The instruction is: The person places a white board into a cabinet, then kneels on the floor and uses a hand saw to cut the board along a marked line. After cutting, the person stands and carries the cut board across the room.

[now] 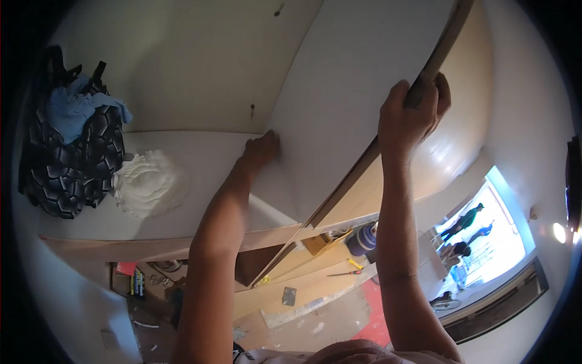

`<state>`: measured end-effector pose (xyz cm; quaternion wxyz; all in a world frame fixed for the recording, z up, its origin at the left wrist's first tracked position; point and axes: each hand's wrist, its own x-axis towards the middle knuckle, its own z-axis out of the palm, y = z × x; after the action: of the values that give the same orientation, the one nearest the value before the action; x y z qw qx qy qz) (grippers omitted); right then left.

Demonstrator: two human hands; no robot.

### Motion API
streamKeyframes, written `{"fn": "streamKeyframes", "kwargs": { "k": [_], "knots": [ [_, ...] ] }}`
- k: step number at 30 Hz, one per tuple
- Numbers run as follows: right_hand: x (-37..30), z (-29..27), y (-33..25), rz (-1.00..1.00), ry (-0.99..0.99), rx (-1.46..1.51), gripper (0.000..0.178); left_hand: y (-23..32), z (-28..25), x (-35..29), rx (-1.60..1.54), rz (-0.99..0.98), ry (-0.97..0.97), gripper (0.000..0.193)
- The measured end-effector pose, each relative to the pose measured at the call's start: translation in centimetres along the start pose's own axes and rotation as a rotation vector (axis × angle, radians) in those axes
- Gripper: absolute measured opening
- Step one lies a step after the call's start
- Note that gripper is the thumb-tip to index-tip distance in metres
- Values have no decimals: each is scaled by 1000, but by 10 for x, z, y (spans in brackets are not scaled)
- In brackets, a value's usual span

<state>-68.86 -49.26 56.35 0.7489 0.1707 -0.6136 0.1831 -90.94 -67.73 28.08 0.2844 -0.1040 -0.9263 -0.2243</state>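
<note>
A large white panel (339, 85) with a brown front edge stands tilted in a cabinet compartment. My right hand (409, 118) is wrapped round that front edge, high up, with the fingers curled over it. Lower down, my left hand (262, 150) is closed with its fingers bent, touching the panel near the back of the white shelf (200, 158). Whatever its fingertips hold, if anything, is hidden. A crumpled white ruffled item (148, 185) lies on the shelf to the left. Beside it sits a black patterned bag (103, 161) with a blue cloth (71, 112) on top.
The cream back wall (200, 60) has two small dark spots. Below the shelf are a dark blue tub (362, 241), a red-handled screwdriver (345, 273), a dark flat rectangle (289, 296) and a black-and-yellow box (138, 283). People (464, 224) appear by a bright opening at right.
</note>
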Motion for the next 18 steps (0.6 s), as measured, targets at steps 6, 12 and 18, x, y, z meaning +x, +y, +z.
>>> {"fn": "streamKeyframes", "kwargs": {
  "k": [6, 12, 18],
  "knots": [
    [-2, -5, 10, -6, -6, 10, 31, 35, -24, -16, -103, -32, -54, 26],
    [-1, 5, 31, -158, 69, -102, 33, 23, -33, -26, -204, 22, -42, 33],
    [23, 6, 32, -344, 111, 44, 20, -6, -32, 3, -90, 79, 110, 28]
  ]
}}
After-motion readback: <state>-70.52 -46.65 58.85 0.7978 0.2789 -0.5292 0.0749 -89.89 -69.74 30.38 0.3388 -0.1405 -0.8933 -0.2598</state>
